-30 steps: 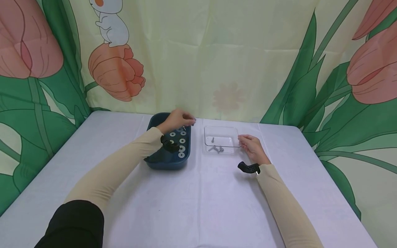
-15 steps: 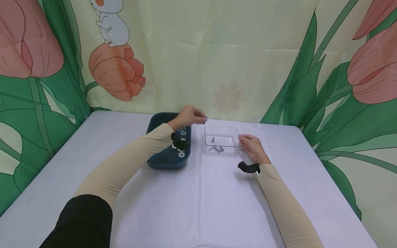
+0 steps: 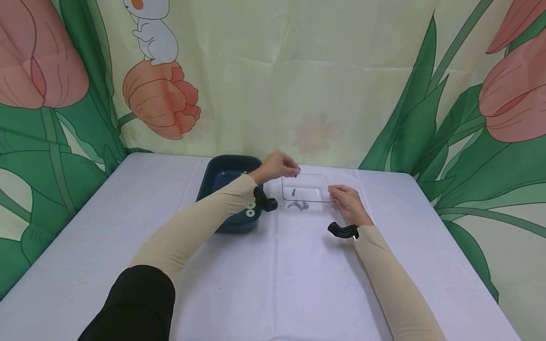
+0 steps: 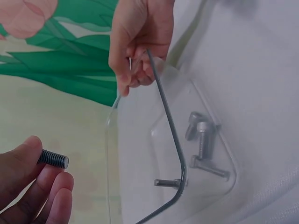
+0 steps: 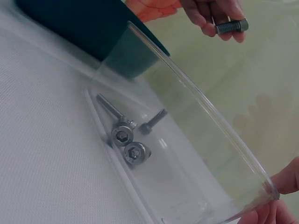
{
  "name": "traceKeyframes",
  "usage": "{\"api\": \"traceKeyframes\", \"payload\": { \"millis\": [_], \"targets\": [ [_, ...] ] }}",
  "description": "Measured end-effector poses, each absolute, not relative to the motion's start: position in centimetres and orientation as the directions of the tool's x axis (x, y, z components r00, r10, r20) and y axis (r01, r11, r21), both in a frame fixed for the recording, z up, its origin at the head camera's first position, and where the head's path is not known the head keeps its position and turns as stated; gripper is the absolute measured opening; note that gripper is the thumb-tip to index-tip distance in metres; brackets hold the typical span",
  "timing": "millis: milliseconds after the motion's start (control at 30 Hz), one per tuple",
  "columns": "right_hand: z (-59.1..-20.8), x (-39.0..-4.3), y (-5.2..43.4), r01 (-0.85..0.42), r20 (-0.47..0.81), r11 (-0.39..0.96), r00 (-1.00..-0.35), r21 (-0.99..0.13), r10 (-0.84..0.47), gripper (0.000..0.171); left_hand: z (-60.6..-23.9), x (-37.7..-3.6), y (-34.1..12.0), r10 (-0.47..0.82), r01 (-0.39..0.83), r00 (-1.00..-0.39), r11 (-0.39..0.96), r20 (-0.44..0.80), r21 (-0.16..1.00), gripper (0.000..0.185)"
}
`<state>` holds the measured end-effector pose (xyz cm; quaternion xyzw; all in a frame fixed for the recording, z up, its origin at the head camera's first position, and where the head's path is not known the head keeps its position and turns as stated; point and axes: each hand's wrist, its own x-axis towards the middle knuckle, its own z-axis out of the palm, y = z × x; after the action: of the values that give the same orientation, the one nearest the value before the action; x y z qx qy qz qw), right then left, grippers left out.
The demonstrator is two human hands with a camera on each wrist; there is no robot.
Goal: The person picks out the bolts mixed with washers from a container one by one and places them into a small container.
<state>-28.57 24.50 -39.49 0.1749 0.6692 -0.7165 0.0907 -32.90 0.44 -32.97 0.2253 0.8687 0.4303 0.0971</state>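
Observation:
My left hand (image 3: 279, 166) pinches a dark threaded bolt (image 4: 53, 159) between thumb and fingers, above the far left corner of a clear plastic box (image 3: 305, 200). In the right wrist view the held bolt shows a wide head and a short thread. My right hand (image 3: 347, 201) grips the box's right rim with thumb and fingers. Several socket-head bolts (image 5: 122, 134) lie on the box floor, some close together along the near side and a thinner bolt (image 5: 154, 122) by itself.
Left of the box stands a dark blue bin (image 3: 230, 163), partly hidden by my left forearm. Pale washers (image 3: 250, 213) lie in it. A white cloth (image 3: 273, 284) covers the table, and a flower-printed curtain (image 3: 315, 94) hangs behind its far edge.
My left hand has moved right with the bolt, from over the blue bin to the clear box's far left corner. The right hand and the box have stayed in place.

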Motion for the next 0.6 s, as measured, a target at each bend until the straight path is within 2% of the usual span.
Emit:
{"api": "traceKeyframes", "payload": {
  "millis": [600],
  "targets": [
    [-39.6,-28.6,24.5,0.363,-0.371,-0.088,-0.922,-0.928,0.108,0.018,-35.0,-33.2,3.1,0.463,0.271,-0.886,0.54,-0.012,0.797,0.022]
  ]
}}
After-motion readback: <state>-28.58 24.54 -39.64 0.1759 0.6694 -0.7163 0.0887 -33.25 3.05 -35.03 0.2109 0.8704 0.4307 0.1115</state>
